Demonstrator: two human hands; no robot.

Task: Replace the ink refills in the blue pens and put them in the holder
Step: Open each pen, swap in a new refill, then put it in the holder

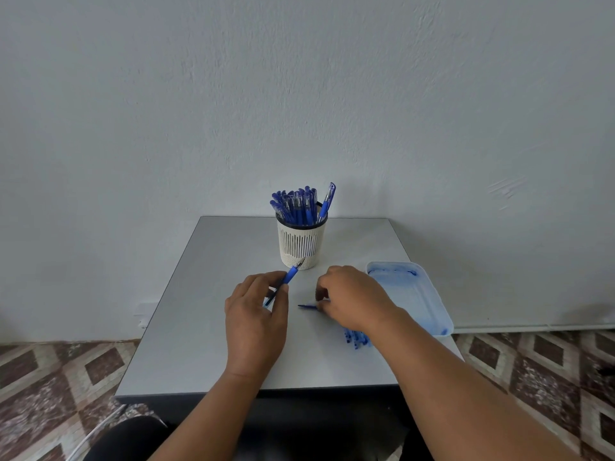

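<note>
My left hand (256,314) grips an uncapped blue pen (289,276), whose tip points up and right toward the holder. My right hand (352,299) rests on the table with curled fingers pinching a blue cap or small pen part (307,306) lying flat. A cream slotted holder (301,242) with a dark rim stands at the table's far middle. It is packed with several capped blue pens (298,204). A small heap of blue refills (357,339) lies under my right wrist, partly hidden.
A pale tray (429,301) stained with blue ink sits on the right side of the grey table (199,327), reaching its right edge. A white wall stands just behind the table. Patterned floor tiles show on both sides.
</note>
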